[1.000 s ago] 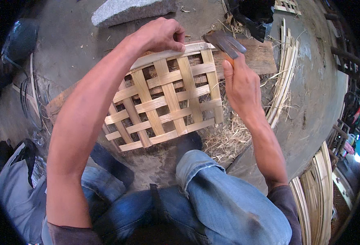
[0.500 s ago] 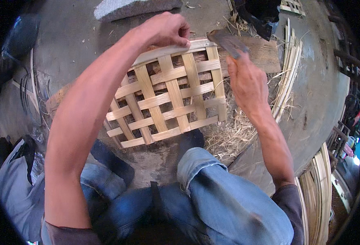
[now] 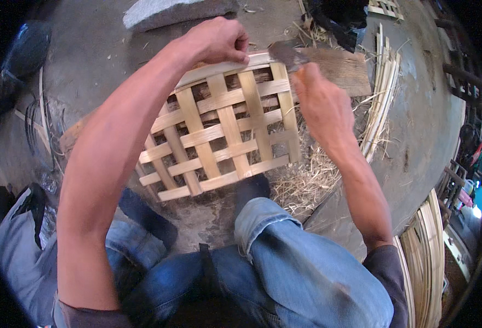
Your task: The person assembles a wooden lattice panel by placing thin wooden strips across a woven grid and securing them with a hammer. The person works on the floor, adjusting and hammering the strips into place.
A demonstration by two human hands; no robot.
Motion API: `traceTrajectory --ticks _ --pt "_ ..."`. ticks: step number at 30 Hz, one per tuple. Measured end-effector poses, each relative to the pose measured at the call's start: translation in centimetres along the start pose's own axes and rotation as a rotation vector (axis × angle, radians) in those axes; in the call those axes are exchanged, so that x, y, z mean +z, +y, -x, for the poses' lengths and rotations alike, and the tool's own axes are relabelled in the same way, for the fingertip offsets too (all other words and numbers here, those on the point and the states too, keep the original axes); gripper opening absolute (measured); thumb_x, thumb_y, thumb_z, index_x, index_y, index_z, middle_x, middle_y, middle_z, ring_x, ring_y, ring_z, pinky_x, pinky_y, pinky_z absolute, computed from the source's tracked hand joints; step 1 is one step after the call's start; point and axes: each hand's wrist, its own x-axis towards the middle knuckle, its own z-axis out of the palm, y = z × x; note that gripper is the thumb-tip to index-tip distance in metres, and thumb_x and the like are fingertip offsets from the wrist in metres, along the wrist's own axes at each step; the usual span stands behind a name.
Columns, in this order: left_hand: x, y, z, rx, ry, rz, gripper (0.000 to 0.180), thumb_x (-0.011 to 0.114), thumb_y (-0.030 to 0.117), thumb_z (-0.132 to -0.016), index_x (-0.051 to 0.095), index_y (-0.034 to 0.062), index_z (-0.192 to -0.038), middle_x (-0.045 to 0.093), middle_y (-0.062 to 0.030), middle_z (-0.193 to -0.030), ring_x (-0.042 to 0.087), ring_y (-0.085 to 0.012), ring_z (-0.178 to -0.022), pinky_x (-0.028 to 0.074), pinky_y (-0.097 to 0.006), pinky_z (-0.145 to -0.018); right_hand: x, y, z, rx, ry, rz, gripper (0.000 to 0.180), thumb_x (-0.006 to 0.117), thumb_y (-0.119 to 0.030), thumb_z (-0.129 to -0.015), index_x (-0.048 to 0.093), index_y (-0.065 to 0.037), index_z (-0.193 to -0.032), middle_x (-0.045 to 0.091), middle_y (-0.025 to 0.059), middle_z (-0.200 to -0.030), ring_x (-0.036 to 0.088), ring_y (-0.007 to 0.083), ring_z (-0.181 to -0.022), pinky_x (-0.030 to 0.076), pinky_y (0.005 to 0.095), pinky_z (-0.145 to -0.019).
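Observation:
A woven bamboo lattice panel [image 3: 227,123] of pale flat strips stands tilted in front of me, its upper edge over a wooden plank. My left hand [image 3: 224,41] reaches across the top and is closed on the panel's far rim, thumb toward me. In my right hand [image 3: 323,104] is a knife with a wide dark blade [image 3: 286,54] and an orange-brown handle; the fingers are wrapped round the handle. The blade, somewhat blurred, lies at the panel's upper right corner, beside the rim strip. Whether its edge touches the strip I cannot tell.
The plank [image 3: 339,71] lies crosswise beneath the panel. Loose shavings [image 3: 306,183] are heaped at its near right. Long split strips [image 3: 382,104] lie beyond them, with more strips [image 3: 424,262] at lower right. A grey stone block [image 3: 178,12] sits at the far side.
The knife blade has shifted slightly left onto the panel's upper right corner, and my right hand has moved with it. My left hand keeps its grip on the rim.

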Motion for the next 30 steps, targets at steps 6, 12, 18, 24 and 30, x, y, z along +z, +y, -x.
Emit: traceTrajectory --ticks 6,12,18,24,30 --pt "-0.2 -0.3 1.0 -0.014 0.02 -0.009 0.031 0.079 0.031 -0.079 0.069 0.0027 -0.086 0.068 -0.0135 -0.075 0.067 -0.028 -0.071 0.05 -0.042 -0.066 0.6 -0.3 -0.4 -0.005 0.007 -0.016 0.027 0.051 -0.03 -0.102 0.047 -0.003 -0.1 0.069 0.0235 -0.084 0.068 0.0451 -0.074 0.052 0.0555 -0.061" --pt "-0.4 -0.1 0.5 -0.021 -0.029 -0.022 0.034 0.078 0.035 -0.08 0.069 0.0028 -0.087 0.069 -0.0138 -0.077 0.067 -0.0291 -0.073 0.051 -0.042 -0.068 0.4 0.2 -0.2 0.027 -0.016 0.019 0.026 0.051 -0.03 -0.102 0.047 -0.004 -0.101 0.068 0.0233 -0.08 0.066 0.0462 -0.073 0.051 0.0561 -0.062" --pt "-0.7 0.0 0.5 -0.116 -0.034 -0.012 0.031 0.08 0.033 -0.08 0.071 0.0039 -0.087 0.071 -0.0115 -0.08 0.068 -0.0266 -0.076 0.052 -0.041 -0.07 -1.0 -0.5 0.8 0.012 0.087 -0.07 0.026 0.051 -0.031 -0.102 0.047 -0.005 -0.1 0.067 0.0221 -0.079 0.066 0.0455 -0.071 0.051 0.055 -0.06" --pt "-0.6 0.1 0.4 -0.082 -0.021 -0.013 0.031 0.08 0.033 -0.08 0.07 0.0039 -0.086 0.07 -0.0103 -0.078 0.067 -0.0241 -0.075 0.051 -0.04 -0.069 -1.3 -0.4 1.0 -0.014 0.093 -0.054 0.026 0.051 -0.031 -0.102 0.047 -0.005 -0.1 0.068 0.0216 -0.079 0.066 0.0441 -0.07 0.051 0.0537 -0.058" --pt "-0.7 0.2 0.6 -0.098 -0.047 -0.022 0.033 0.08 0.033 -0.081 0.069 0.0029 -0.086 0.069 -0.0103 -0.077 0.066 -0.0246 -0.073 0.051 -0.041 -0.068 1.0 0.2 -0.1 0.027 -0.021 0.017 0.027 0.051 -0.031 -0.102 0.048 -0.004 -0.1 0.068 0.023 -0.078 0.067 0.0447 -0.071 0.052 0.0539 -0.059"
